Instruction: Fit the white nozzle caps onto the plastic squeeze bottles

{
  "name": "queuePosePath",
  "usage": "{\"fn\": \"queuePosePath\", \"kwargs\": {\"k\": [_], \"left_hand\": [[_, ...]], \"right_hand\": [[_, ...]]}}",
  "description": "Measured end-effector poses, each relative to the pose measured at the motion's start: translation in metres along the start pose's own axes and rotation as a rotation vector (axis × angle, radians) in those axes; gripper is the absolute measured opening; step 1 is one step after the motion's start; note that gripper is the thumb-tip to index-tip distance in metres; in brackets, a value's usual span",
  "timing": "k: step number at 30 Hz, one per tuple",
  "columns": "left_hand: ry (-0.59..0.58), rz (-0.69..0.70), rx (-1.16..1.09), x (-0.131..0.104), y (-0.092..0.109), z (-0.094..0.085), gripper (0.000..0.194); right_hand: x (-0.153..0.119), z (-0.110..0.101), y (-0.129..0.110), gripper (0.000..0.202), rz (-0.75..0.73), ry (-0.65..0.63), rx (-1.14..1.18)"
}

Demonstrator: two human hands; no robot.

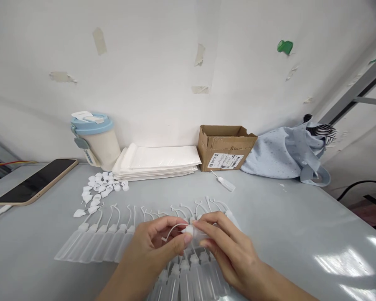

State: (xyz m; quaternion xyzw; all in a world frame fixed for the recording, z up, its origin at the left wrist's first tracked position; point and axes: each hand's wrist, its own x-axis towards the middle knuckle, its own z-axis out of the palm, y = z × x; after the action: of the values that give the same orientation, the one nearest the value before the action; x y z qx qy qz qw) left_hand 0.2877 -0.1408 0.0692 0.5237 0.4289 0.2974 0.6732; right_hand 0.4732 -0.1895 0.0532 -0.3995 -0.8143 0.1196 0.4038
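My left hand point(158, 246) pinches the white cap point(189, 230) of a small translucent squeeze bottle between thumb and fingertips. A thin tip and a curved white strap point(172, 230) stick out from that cap toward my left palm. Around the bottle's body, mostly hidden by fingers, my right hand point(227, 246) is closed. Beneath and beside both hands lie several similar bottles: one row point(90, 244) to the left and another group point(188, 276) nearer me, straps pointing away. White loose caps point(102, 184) are heaped at the left.
A phone point(37, 179) with a cable lies far left. Along the wall stand a blue-lidded cup point(102, 144), stacked white envelopes point(159, 159), a cardboard box point(227, 150) and a light blue bag point(275, 152). A single small bottle point(226, 183) lies before the box.
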Motion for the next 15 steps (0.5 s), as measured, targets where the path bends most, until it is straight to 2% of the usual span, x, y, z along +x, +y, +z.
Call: {"fn": "queuePosePath", "kwargs": {"k": [5,8,11,15], "left_hand": [[-0.158,0.024,0.036,0.001,-0.001,-0.005,0.018],[-0.141,0.101,0.107,-0.001,-0.004,-0.005,0.013],[-0.092,0.293,0.241,-0.004,-0.007,-0.003,0.006],[-0.061,0.612,0.469,-0.004,-0.01,-0.004,0.015]], "right_hand": [[0.0,-0.003,-0.001,0.031,-0.019,0.052,0.05],[0.0,-0.002,-0.002,0.028,0.05,0.063,0.083],[0.002,-0.001,-0.004,0.022,0.277,0.044,0.196],[0.006,-0.001,-0.006,0.024,0.681,-0.056,0.651]]}}
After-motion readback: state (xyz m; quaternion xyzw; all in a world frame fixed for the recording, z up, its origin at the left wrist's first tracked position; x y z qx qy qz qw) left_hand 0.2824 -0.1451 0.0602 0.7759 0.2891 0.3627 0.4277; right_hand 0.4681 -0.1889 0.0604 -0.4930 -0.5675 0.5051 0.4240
